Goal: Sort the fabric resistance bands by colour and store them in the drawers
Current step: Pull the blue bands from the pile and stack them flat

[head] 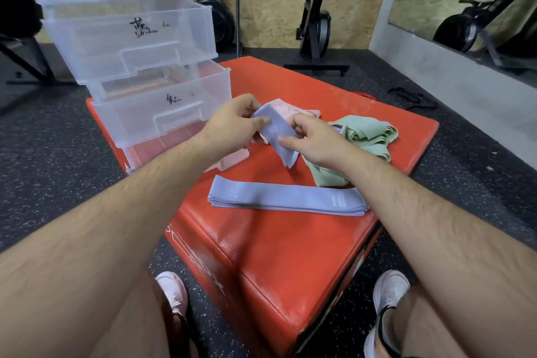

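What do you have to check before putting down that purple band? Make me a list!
1. Left hand and right hand both grip the purple band: ok.
2. Its colour matches the purple stack on the red box: ok.
3. The stack's top is free: ok.
4. Green bands tidy: not ok, a jumbled heap.
5. Which of the clear drawers takes purple: cannot tell, labels unreadable.

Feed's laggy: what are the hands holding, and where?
One purple band, in both: left hand pinches its upper end, right hand holds its middle; lower end hangs free.
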The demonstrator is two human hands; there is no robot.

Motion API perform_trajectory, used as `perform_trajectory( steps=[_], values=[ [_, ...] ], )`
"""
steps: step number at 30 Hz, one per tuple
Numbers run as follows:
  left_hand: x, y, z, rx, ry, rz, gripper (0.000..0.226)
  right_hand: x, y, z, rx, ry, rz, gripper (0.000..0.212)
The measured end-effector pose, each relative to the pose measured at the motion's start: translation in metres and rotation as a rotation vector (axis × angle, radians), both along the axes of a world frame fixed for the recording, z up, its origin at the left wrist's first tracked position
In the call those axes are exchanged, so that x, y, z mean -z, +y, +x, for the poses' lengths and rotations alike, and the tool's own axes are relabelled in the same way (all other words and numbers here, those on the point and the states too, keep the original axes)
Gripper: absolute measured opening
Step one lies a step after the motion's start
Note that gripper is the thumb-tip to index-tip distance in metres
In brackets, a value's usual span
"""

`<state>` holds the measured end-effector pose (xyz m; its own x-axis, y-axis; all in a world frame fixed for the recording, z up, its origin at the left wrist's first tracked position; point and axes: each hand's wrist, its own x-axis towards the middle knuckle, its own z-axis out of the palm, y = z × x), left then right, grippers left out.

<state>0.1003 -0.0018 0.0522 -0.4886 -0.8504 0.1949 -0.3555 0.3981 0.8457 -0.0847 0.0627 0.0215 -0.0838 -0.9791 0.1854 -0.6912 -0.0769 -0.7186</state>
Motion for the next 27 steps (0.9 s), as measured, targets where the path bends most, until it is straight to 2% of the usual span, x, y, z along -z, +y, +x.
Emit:
perform_trajectory(
  steps=[6, 10, 13, 16, 21, 27],
  values=[
    [-0.017, -0.006, 0.025, -0.176, 0.184, -0.055, 0.010, 0.008, 0.003, -0.015, 0.067, 0.291, 0.090, 0.030],
    [-0.021, -0.011, 0.039, -0.244, 0.334, -0.010, 0.007, -0.006, 0.011, -0.038, 0.200, 0.322, 0.029, 0.023],
    [-0.016, -0.014, 0.049, -0.278, 0.336, 0.048, 0.006, -0.018, 0.024, -0.057, 0.242, 0.329, 0.052, 0.026],
    [-0.002, -0.019, 0.059, -0.294, 0.208, 0.123, 0.005, -0.022, 0.041, -0.078, 0.217, 0.278, 0.141, 0.019],
    [0.037, -0.005, 0.067, -0.245, -0.175, 0.149, 0.011, -0.009, 0.065, -0.090, 0.141, 0.270, 0.300, 0.007],
    [0.075, 0.008, 0.067, -0.241, -0.473, -0.035, 0.018, 0.019, 0.080, -0.077, 0.172, 0.422, 0.358, 0.026]
  ],
)
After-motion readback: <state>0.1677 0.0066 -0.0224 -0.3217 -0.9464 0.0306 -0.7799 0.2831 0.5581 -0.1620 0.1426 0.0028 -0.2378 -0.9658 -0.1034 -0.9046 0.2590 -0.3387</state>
